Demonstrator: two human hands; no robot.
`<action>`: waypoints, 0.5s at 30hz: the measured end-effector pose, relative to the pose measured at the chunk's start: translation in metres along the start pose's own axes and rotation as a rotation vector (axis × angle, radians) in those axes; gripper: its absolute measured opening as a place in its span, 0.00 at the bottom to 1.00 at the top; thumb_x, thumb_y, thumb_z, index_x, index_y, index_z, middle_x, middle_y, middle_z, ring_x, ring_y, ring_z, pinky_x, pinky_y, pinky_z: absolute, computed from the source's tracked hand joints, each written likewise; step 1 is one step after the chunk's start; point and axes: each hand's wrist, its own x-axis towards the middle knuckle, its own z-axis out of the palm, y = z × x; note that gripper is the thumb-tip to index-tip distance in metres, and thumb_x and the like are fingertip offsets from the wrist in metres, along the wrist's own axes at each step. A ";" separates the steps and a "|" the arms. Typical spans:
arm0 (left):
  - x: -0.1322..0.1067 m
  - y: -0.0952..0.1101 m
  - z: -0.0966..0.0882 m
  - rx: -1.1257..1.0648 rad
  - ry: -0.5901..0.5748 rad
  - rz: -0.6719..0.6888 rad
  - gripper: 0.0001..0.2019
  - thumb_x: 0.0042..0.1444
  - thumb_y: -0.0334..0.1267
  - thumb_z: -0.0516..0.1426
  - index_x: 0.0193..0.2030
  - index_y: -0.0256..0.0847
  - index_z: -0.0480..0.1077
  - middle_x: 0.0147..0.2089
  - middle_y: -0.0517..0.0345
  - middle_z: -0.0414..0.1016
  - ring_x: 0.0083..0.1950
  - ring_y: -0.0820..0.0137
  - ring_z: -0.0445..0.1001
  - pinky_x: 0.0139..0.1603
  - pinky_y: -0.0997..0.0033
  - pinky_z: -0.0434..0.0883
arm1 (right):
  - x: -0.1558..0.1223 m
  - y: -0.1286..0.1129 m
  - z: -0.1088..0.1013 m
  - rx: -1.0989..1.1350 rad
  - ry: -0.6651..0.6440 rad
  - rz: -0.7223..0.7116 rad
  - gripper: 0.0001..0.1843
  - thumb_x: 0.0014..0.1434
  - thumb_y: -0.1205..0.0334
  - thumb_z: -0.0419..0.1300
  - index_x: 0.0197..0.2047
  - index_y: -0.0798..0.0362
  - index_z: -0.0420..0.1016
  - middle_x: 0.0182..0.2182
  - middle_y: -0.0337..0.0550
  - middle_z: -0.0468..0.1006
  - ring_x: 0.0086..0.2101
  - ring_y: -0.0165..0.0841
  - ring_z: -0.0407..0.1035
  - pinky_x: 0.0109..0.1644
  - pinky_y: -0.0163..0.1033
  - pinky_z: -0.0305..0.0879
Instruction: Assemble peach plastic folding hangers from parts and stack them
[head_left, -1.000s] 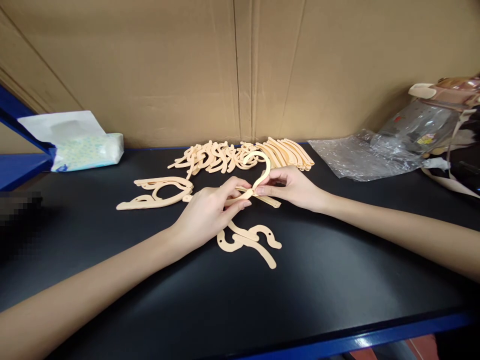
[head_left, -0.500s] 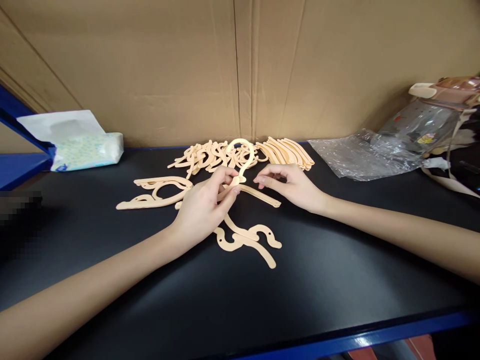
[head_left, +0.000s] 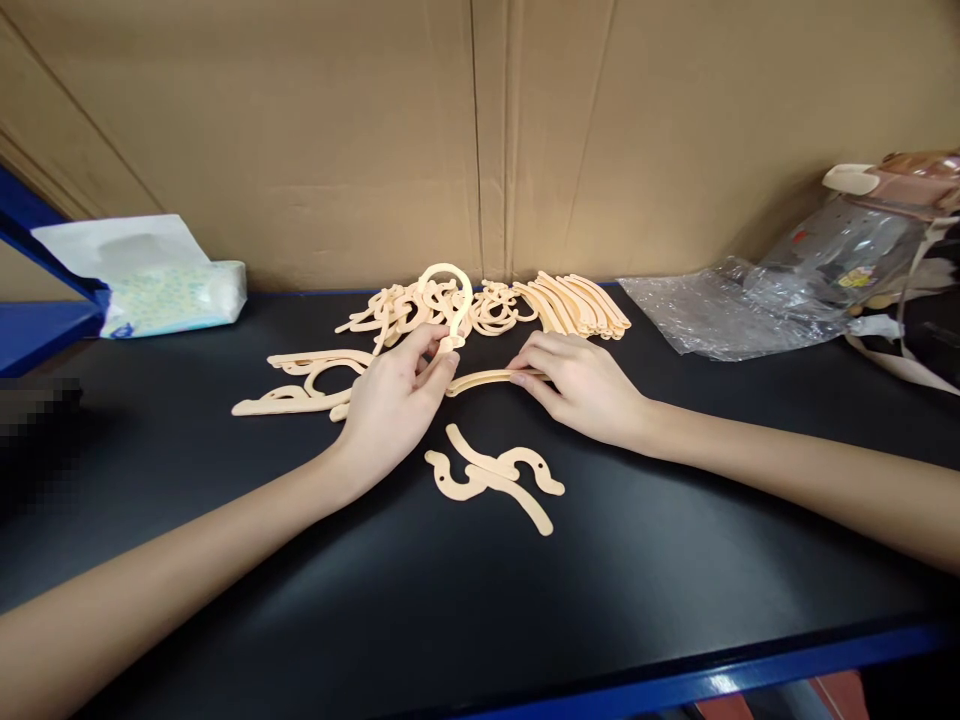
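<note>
My left hand [head_left: 391,405] pinches the base of a cream plastic hanger hook [head_left: 464,300], whose curve stands upright above the fingertips. My right hand [head_left: 589,388] has its fingers and thumb closed on one end of a curved cream hanger arm [head_left: 480,380]; the far end points toward my left hand, apart from the hook. Nearer to me, two flat hanger pieces with curled, holed ends [head_left: 491,472] lie against each other on the black table. Left of my left hand lies a folding hanger [head_left: 289,404], partly hidden by that hand.
Along the back lie a heap of cream hooks and curled pieces [head_left: 405,312] and a row of curved arms [head_left: 577,305]. A tissue pack [head_left: 172,295] stands at the left. Clear plastic film [head_left: 720,310] and a water bottle [head_left: 855,240] are at the right.
My left hand has moved slightly left and away from me with the hook. My right hand, empty before, has closed on the curved hanger arm, which now lies apart from the hook.
</note>
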 end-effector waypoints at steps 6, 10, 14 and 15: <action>0.001 0.006 -0.004 -0.011 -0.034 0.024 0.16 0.65 0.48 0.46 0.34 0.42 0.67 0.28 0.63 0.68 0.28 0.71 0.65 0.33 0.70 0.61 | -0.001 -0.001 -0.003 0.000 -0.097 0.128 0.16 0.68 0.64 0.44 0.39 0.55 0.72 0.28 0.42 0.75 0.27 0.33 0.67 0.31 0.36 0.52; 0.001 0.006 -0.005 0.001 -0.051 0.045 0.17 0.65 0.48 0.45 0.29 0.43 0.64 0.25 0.64 0.66 0.27 0.71 0.64 0.31 0.70 0.60 | 0.000 -0.004 -0.005 0.076 -0.098 0.241 0.21 0.66 0.48 0.50 0.30 0.53 0.72 0.19 0.38 0.71 0.22 0.30 0.64 0.28 0.35 0.48; 0.001 0.004 -0.007 0.037 -0.097 0.020 0.21 0.65 0.50 0.45 0.23 0.42 0.60 0.21 0.64 0.63 0.26 0.70 0.65 0.31 0.69 0.59 | 0.000 -0.005 -0.005 0.058 -0.109 0.247 0.28 0.60 0.39 0.54 0.21 0.53 0.67 0.16 0.37 0.68 0.20 0.28 0.61 0.26 0.35 0.45; 0.002 0.003 -0.007 0.038 -0.120 0.014 0.22 0.64 0.50 0.46 0.22 0.42 0.60 0.21 0.64 0.62 0.25 0.71 0.64 0.30 0.70 0.58 | 0.000 -0.005 -0.005 0.042 -0.111 0.243 0.28 0.59 0.38 0.55 0.20 0.53 0.66 0.15 0.36 0.67 0.20 0.28 0.61 0.26 0.35 0.45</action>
